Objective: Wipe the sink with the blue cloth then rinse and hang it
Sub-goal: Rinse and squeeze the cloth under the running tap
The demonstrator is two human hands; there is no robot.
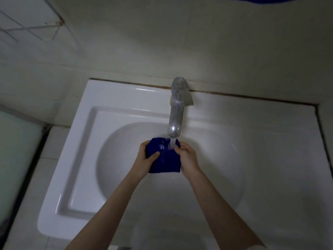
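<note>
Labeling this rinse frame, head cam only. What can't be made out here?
- Drain: hidden by the cloth and hands.
- Left hand and right hand fingertips: tucked behind the cloth.
- Blue shape: cut off by the top edge.
- Sink front rim: cut off at the bottom, behind the forearms.

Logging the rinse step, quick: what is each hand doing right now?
Left hand: closed on the blue cloth, under the running tap.
Right hand: closed on the same cloth's other side.

bare forearms, no sleeves visible
</note>
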